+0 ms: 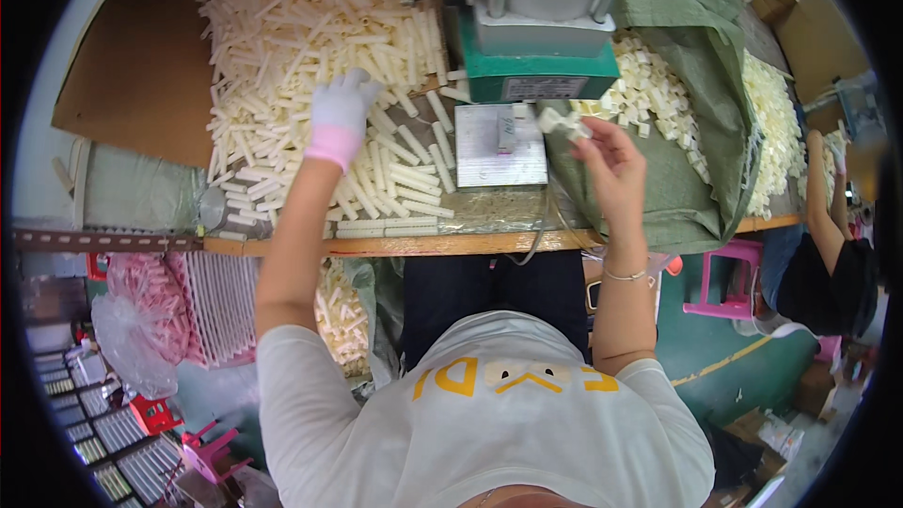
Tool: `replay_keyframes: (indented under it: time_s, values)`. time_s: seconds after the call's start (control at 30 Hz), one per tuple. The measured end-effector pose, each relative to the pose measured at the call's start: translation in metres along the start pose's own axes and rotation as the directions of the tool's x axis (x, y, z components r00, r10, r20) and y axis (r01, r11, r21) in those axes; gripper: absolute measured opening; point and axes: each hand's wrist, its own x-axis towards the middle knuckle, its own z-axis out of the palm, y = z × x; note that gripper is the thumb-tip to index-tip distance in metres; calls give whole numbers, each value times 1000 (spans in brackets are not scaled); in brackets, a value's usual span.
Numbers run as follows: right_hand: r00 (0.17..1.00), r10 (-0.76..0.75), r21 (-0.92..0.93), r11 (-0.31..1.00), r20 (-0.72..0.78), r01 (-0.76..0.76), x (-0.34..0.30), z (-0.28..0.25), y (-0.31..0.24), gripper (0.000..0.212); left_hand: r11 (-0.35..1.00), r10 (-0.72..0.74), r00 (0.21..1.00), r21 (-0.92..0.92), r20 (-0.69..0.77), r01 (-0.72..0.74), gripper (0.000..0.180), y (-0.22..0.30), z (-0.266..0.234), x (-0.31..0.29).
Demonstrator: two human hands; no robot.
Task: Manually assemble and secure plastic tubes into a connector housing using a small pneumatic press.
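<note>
My left hand (343,111), in a white glove with a pink cuff, rests on a big heap of cream plastic tubes (282,66). Its fingers are somewhat apart, with the tips partly lost among the tubes. In my bare right hand (613,165), thumb and fingers pinch a small group of white plastic pieces (564,122). These are just right of a silver metal plate (499,167), which carries a small upright metal block (508,130). Behind the plate stands a press with a green head (536,75).
Small cream blocks (649,85) lie on a green woven sack (621,198) at the right. A wooden table edge (376,246) runs before me. A cable (538,243) hangs over it. A co-worker (823,268) sits far right near a pink stool (729,277).
</note>
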Motion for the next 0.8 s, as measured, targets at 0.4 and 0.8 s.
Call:
replay_keyframes:
  time_s: [0.4,0.8]
  values:
    - [956,-259,-481,826,141,295,9,43,17,22,243,-322,896,-888,306,391,26,41,-34,15]
    - [897,-396,-586,686,199,433,5,48,19,23,228,-329,896,-896,298,382,36,137,-44,37]
